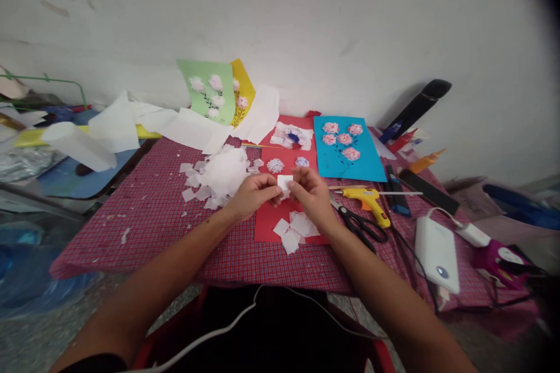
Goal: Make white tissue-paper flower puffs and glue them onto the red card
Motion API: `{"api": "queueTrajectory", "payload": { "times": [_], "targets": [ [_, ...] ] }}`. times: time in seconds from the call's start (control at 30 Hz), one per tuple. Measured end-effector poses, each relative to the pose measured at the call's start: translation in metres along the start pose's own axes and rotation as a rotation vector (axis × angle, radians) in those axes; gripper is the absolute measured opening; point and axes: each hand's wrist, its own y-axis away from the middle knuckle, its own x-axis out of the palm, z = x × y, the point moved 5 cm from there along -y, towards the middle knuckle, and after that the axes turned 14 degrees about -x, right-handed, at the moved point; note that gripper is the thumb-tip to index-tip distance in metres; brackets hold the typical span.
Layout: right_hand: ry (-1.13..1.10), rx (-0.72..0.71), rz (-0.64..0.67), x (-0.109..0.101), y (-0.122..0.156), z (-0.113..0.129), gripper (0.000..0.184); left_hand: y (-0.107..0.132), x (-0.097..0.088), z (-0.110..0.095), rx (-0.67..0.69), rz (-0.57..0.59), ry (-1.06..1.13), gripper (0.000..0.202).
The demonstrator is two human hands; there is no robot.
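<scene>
A small white paper square (285, 182) is held in the air between the left hand (254, 195) and the right hand (312, 194), just above a red paper sheet (270, 227) in the middle of the table. Both hands pinch it in a narrow grip, with the fingertips closed on opposite sides. It looks like thin tissue, so it should be very light, soft and easily creased or torn (its edges, taken lightly between the fingertips, seem the safest hold).

A heap of white paper squares (223, 172) lies on the checked tablecloth (140, 227) just beyond the left hand, and loose white squares (291, 234) rest on the near end of the red sheet. Nearest the right hand are black-handled scissors (359, 226) and a yellow glue gun (366, 201); a blue card with pink flowers (345, 148) sits towards the far edge.

The fingers cover much of the held square, so I cannot tell whether it is a single layer or a folded stack. The hands also hide part of the red sheet.
</scene>
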Motion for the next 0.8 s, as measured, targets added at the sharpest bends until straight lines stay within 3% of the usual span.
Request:
{"api": "queueTrajectory", "payload": {
  "times": [0.07, 0.13, 0.23, 0.33, 0.53, 0.8],
  "targets": [
    [0.044, -0.069, -0.007, -0.003, 0.000, 0.006, 0.032, 0.001, 0.000, -0.001, -0.005, -0.004, 0.011, 0.016],
    [0.192, -0.175, 0.010, -0.006, 0.000, 0.014, 0.020, 0.001, 0.001, -0.003, -0.003, -0.006, 0.017, 0.017],
    [0.479, -0.431, 0.089, -0.004, 0.002, 0.029, 0.007, 0.002, 0.000, -0.005, 0.009, -0.006, 0.014, 0.018],
    [0.548, -0.578, 0.167, 0.003, 0.006, 0.035, 0.012, 0.001, -0.001, -0.005, 0.016, -0.003, -0.008, 0.019],
    [0.534, -0.559, 0.238, 0.012, 0.008, 0.031, 0.005, -0.001, -0.003, -0.002, 0.025, 0.019, -0.076, 0.023],
    [0.432, -0.451, 0.174, 0.009, 0.005, 0.029, 0.014, 0.004, 0.000, -0.009, 0.048, 0.036, -0.019, 0.026]
  ]
}}
